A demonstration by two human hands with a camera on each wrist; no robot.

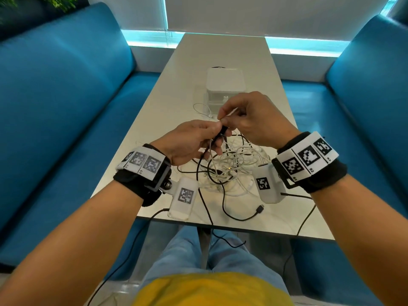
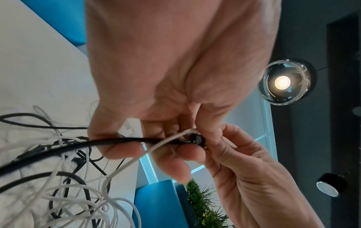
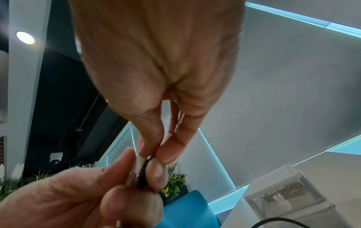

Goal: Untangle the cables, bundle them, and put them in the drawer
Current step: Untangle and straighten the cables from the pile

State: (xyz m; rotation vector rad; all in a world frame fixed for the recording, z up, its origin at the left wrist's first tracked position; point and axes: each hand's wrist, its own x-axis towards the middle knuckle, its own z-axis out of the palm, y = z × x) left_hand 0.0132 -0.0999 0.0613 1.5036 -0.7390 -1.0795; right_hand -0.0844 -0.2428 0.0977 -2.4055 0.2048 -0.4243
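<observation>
A tangle of white and black cables [image 1: 229,171] lies on the near part of the table [image 1: 220,54]. Above it my left hand [image 1: 217,138] grips a black cable [image 2: 117,141] and a white cable [image 2: 134,162] together, fingers curled round both. The black plug [image 3: 141,175] and a pale plug [image 3: 132,177] stick out of that grip. My right hand [image 1: 223,120] pinches the tip of the black plug between thumb and forefinger [image 3: 171,148]. The white drawer unit [image 1: 224,85] stands farther back on the table, and its clear drawers [image 3: 289,199] look closed.
A thin white wire [image 1: 202,110] lies loose in front of the drawer unit. A black cable end with a plug [image 1: 259,209] rests near the table's front edge, and another black lead hangs over it. Blue sofas [image 1: 66,96] flank the table.
</observation>
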